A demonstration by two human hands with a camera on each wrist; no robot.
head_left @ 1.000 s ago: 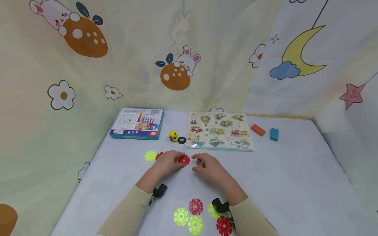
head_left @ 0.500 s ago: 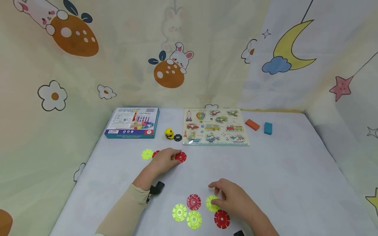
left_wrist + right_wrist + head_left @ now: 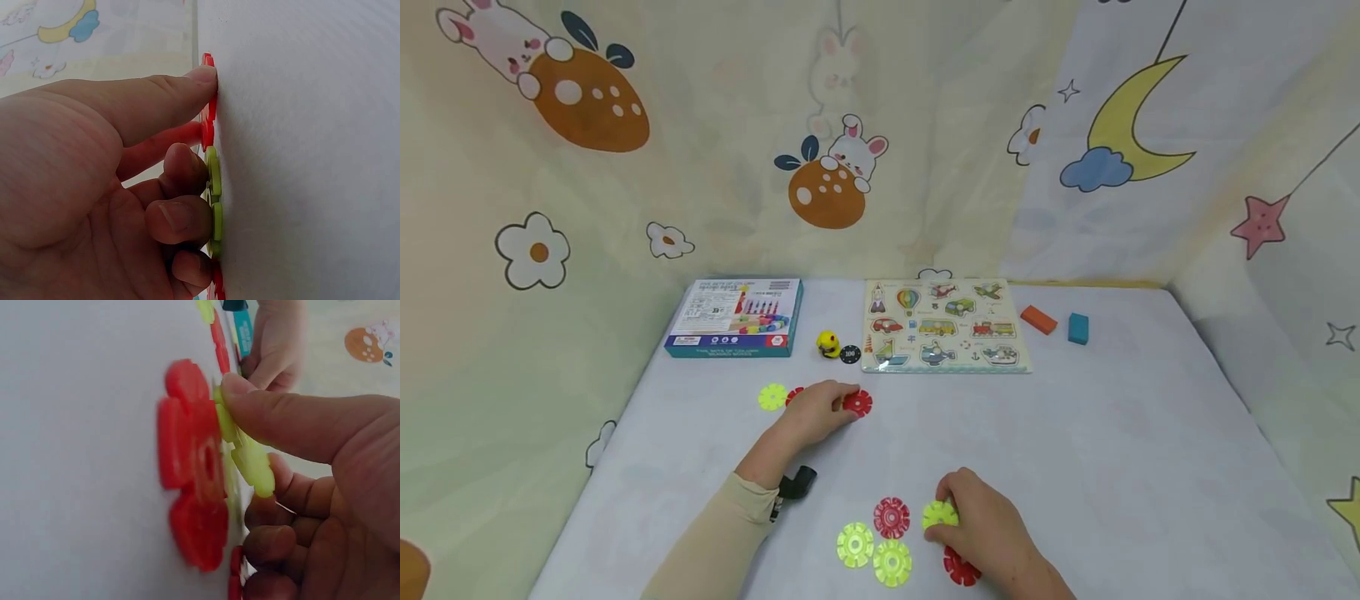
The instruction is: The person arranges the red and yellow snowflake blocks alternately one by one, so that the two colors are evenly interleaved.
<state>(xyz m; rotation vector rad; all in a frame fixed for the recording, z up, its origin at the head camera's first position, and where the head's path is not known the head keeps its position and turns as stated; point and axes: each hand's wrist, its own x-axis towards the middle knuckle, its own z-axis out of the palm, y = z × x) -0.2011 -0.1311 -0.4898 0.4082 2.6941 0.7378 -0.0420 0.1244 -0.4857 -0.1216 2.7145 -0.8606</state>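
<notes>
At the right end of a row of flower-shaped notched plastic discs, my left hand (image 3: 808, 414) holds a red disc (image 3: 857, 403) between thumb and forefinger. In the left wrist view its other fingers rest against a yellow-green disc (image 3: 214, 181) in the row, which the hand hides from the head view. My right hand (image 3: 992, 525) pinches another yellow-green disc (image 3: 938, 514) by its edges; in the right wrist view this disc (image 3: 255, 465) is tilted against the table. Right by that hand lies a red disc (image 3: 961, 568), partly covered by it.
Left of the right hand lie a red disc (image 3: 891, 518) and two yellow-green discs (image 3: 854, 545). Behind stand a box (image 3: 733, 318), a yellow toy (image 3: 828, 344), a black chip (image 3: 850, 355), a picture puzzle board (image 3: 946, 326), an orange block (image 3: 1038, 320) and a blue block (image 3: 1078, 328).
My right hand has left the row, come back toward the near discs and taken hold of a yellow-green one. The left hand stays at the red disc. The head view has shifted slightly.
</notes>
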